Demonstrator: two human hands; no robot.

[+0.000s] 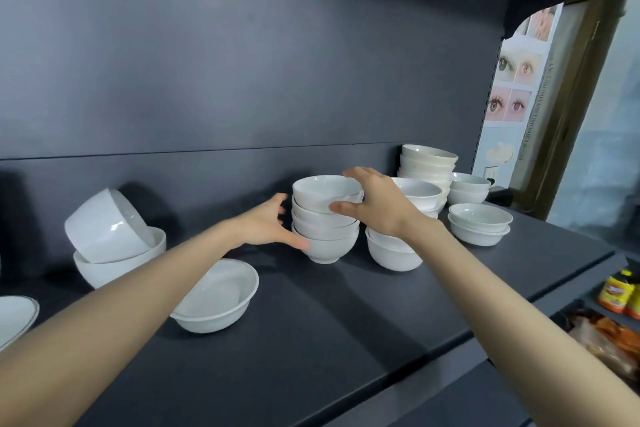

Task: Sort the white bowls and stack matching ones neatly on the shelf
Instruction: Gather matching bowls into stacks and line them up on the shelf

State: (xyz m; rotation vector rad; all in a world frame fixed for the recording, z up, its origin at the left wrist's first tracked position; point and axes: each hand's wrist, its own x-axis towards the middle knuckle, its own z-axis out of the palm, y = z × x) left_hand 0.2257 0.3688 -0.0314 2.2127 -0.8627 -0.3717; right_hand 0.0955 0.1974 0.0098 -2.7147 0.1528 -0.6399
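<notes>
Right grip touches bowl stack; neighbouring bowls crowd beside.

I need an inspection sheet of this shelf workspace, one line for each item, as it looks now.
Surface: dark grey shelf, matte.
Job's things: middle stack of footed white bowls; tall stack at the back right; two shallow bowls on the right; a tipped bowl lies in a bigger bowl on the left.
Clutter: nothing seen.
Hands: left hand open beside the middle stack; right hand rests over the top bowl.
Cables: nothing seen.
Surroundings: poster with eye pictures; jars on a lower shelf.
</notes>
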